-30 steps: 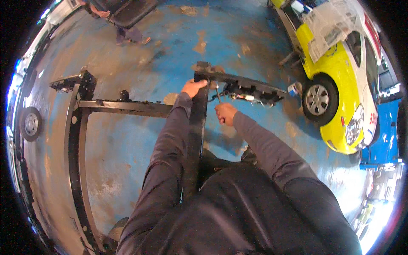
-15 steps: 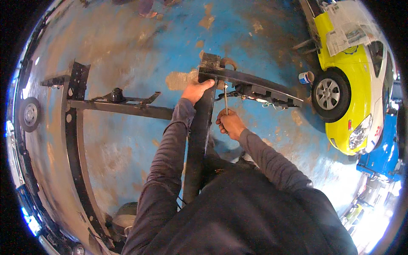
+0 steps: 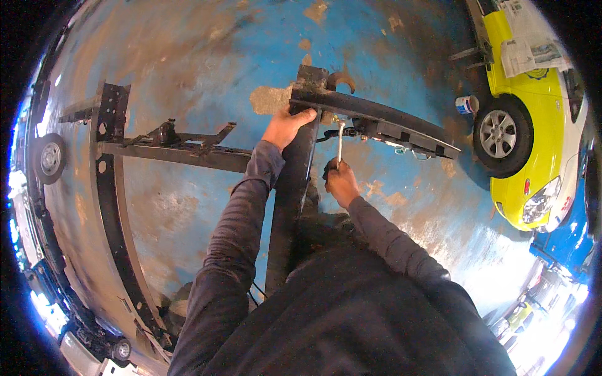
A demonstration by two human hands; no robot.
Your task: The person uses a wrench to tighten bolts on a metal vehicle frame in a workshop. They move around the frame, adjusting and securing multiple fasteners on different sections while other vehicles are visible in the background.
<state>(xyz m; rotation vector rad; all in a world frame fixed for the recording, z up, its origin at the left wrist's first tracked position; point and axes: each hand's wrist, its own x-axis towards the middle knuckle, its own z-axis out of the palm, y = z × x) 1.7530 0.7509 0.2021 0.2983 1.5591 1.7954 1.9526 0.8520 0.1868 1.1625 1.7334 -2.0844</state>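
A dark steel frame fills the middle, with a thick beam (image 3: pixel 292 194) running away from my body to a curved crossbar (image 3: pixel 370 116). My left hand (image 3: pixel 285 128) grips the beam near that joint, thumb on its top face and fingers hidden behind its left side. In my right hand (image 3: pixel 342 183) is a wrench (image 3: pixel 340 143), held upright by its near end. The wrench's far end meets small fittings (image 3: pixel 337 119) just under the crossbar, right of the beam. Whether it sits on a nut or bolt there, I cannot make out. Dark wiring (image 3: pixel 342 132) lies beside it.
Another crossbar (image 3: pixel 188 156) with brackets joins a long side rail (image 3: pixel 116 219) on the left. To the right stands a yellow car (image 3: pixel 511 194) with newspaper on it, and a paint can (image 3: pixel 466 104) by its wheel. The floor is worn blue.
The view has shifted slightly. The wrench's handle has swung a little and now stands closer to upright, still in my right hand. My left hand keeps its place on the beam.
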